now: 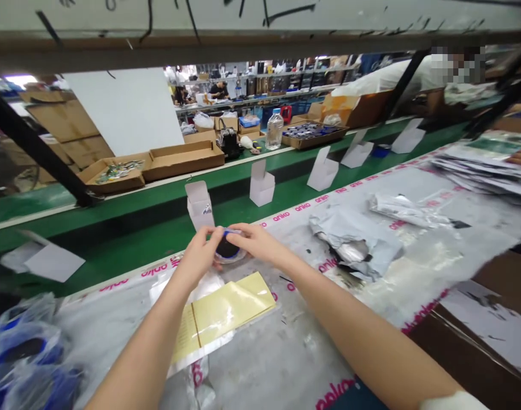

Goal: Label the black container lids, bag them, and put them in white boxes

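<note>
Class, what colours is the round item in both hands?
The round item is black and blue; head view.

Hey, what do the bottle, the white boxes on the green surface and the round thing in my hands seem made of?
Bottle: probably clear plastic, glossy; it's see-through with highlights.
White boxes: likely smooth matte card, with flat panels and raised flaps.
Round thing: even blue rim, possibly plastic; dark centre's material unclear. The shiny transparent layer around it suggests plastic film.

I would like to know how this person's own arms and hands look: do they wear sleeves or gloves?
The left hand and right hand wear no gloves. No watch or marking shows on the bare left forearm or right forearm. A whitish fabric sleeve edge shows on the right; no left sleeve is visible.
</note>
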`<control>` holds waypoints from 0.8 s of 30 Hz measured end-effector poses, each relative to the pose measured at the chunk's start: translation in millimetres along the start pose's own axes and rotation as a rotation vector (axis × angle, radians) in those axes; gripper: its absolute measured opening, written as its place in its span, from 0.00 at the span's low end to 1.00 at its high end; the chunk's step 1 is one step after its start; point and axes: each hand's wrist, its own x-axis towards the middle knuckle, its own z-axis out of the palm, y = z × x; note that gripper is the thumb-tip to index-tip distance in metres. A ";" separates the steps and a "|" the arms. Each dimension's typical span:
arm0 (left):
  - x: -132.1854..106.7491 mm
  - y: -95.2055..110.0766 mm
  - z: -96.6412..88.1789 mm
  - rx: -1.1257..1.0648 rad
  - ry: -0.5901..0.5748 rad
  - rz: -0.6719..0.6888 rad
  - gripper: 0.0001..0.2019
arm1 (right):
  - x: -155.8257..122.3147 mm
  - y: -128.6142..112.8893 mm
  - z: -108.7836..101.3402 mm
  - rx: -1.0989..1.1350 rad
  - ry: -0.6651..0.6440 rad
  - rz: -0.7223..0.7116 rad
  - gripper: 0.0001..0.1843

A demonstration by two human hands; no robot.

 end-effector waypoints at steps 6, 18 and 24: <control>6.5 -16.0 -4.2 0.102 0.026 0.127 0.04 | -11.0 13.3 2.3 0.054 0.122 -0.011 0.18; -7.4 3.8 -17.4 -0.281 0.028 0.246 0.12 | -3.9 7.1 24.4 -0.557 -0.079 -0.148 0.24; 4.1 -5.4 -37.3 -0.227 0.256 0.239 0.08 | 36.1 -24.7 4.3 -0.271 -0.351 0.180 0.20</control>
